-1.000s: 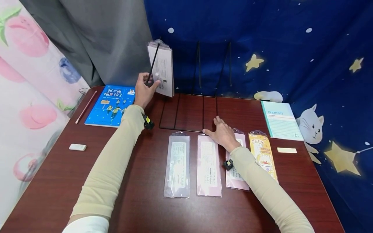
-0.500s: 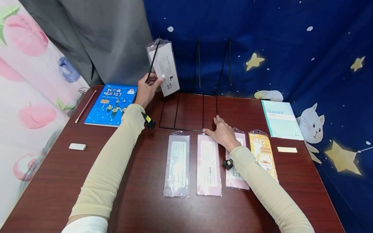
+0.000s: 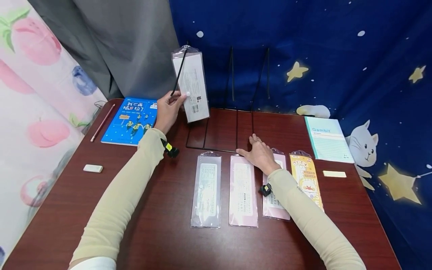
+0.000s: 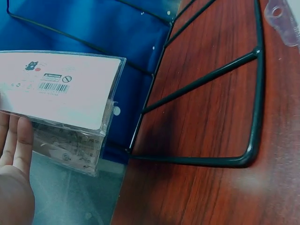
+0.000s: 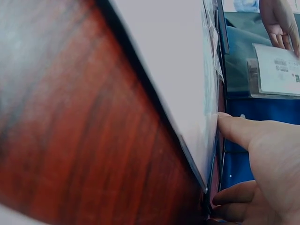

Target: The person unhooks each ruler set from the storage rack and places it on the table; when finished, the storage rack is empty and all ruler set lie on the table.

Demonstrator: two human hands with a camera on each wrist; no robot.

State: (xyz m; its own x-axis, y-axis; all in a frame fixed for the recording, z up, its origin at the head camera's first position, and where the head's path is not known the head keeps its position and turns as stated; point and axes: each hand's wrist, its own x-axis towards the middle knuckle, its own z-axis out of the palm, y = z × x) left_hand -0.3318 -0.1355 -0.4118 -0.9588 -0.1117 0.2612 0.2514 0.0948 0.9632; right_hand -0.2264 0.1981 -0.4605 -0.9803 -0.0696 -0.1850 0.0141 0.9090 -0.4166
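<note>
- Right hand [image 3: 260,154]: flat on the table [image 3: 162,240], fingers straight and spread, lying across the top of the third pack [image 3: 274,195] and touching the wire rack [image 3: 219,129] base at its front edge. No shift over the last second; we read it as bracing the rack.
- Row in front of us, 6 o'clock of the rack: clear pack [image 3: 206,190], pink pack [image 3: 243,191], third pack, yellow pack [image 3: 305,176]. All flat, none moved.
- Left hand [image 3: 167,109]: fingers and thumb clamped on the lower edge of the held pack [image 3: 190,86], at 10 o'clock of the rack base.
- Change: a second ago the held pack stood edge-on near the left upright; now it has swung face-on and come down slightly over the rack's left slot. Our judgement: mid-insertion, not seated yet.
- Held pack look: long clear sleeve, white card insert, barcode and small print at the bottom, hang tab on top, tilted slightly. Left wrist view shows its corner [image 4: 70,93] clear of the wires [image 4: 206,77].
- Far side: blue book [image 3: 131,120] at 9 o'clock of the rack, notebook [image 3: 328,138] at 3 o'clock.
</note>
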